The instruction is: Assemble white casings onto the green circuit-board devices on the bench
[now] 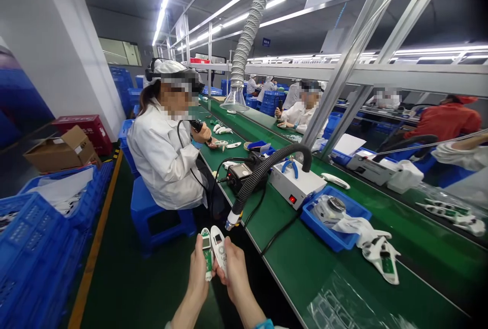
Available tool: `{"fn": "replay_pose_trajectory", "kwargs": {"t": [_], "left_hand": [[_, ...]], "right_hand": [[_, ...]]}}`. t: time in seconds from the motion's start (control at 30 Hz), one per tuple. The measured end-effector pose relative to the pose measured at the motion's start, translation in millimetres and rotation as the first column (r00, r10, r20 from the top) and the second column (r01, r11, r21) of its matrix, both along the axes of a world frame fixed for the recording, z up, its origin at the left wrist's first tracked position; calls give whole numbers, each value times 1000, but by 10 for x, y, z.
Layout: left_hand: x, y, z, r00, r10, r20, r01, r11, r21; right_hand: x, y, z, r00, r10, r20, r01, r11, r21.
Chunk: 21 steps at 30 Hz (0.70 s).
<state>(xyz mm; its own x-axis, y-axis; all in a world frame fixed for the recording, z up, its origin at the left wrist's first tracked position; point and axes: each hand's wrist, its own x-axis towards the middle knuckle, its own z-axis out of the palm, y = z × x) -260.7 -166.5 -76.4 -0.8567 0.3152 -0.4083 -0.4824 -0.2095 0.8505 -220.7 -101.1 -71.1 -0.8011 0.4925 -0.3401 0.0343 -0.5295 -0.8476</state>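
My left hand point(199, 268) is closed around a white half shell with a green circuit board point(207, 258) and a small grey screen in it. In my right hand point(235, 263) is a white handset cover point(218, 247) with a dark window and round button openings. Both pieces are held upright side by side, their edges close together, in front of the bench edge. Just above them hangs the metal nozzle point(231, 220) of a black corrugated hose point(267, 166). Some of my fingers are hidden behind the pieces.
On the green bench point(282, 247) stand a white box point(297, 181) with blue pliers point(290, 167) and a blue tray point(331, 237). White housings point(381, 258) and clear plastic sheets point(339, 303) lie nearby. A co-worker point(163, 151) sits ahead; blue crates point(34, 252) are at left.
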Motion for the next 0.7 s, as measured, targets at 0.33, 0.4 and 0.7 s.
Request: {"fn": "replay_pose_trajectory", "kwargs": {"t": [0.33,0.4,0.7], "left_hand": [[96,278,8,987,-162,12,160,983,94],[188,161,-42,987,-147,70,141,987,80],[674,-216,-132,960,-207,188,181,973,145]], "right_hand": [[810,175,-75,993,-118,12,118,985,-125],[937,153,-52,992,-122,-31,114,975,-190],[1308,52,112,985,-138,-105,86,914,-397]]}}
